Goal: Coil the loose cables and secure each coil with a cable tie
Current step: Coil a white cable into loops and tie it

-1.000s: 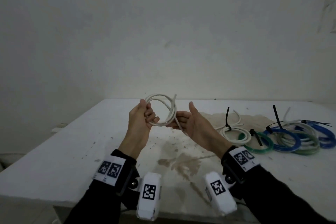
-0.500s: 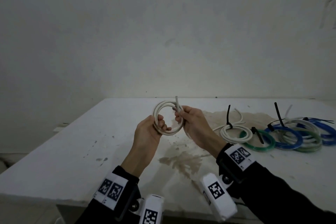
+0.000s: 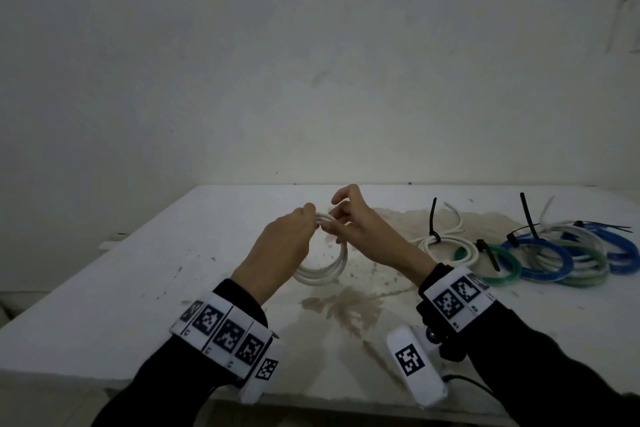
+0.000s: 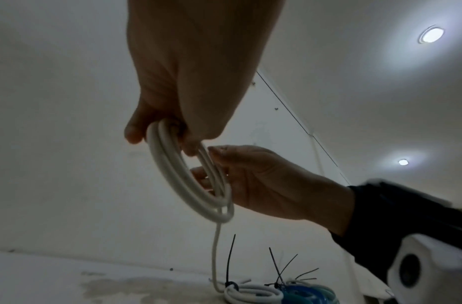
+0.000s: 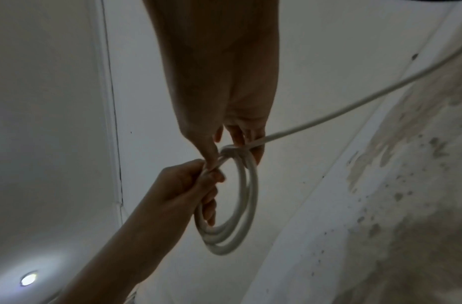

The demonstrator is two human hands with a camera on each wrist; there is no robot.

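The thick white round cable, wound into a coil (image 3: 325, 267) of about three loops, hangs in the air just above the white stained worktop (image 3: 145, 274), between the two hands. The left hand (image 3: 282, 246) has its fingers curled round the top of the coil, holding the loops together. The right hand (image 3: 360, 229) meets it at that same top point, thumb and lower fingers pinching the strands where they cross, forefinger lifted free. One loose tail (image 4: 214, 257) drops from the coil to the worktop (the left wrist view shows it best).

Off to the right lie the bundles already tied: a white coil (image 3: 446, 241) with a black cable tie (image 3: 433, 218) standing upright, then overlapping green (image 3: 502, 265) and blue (image 3: 550, 260) coils, more black tie tails sticking up among them.
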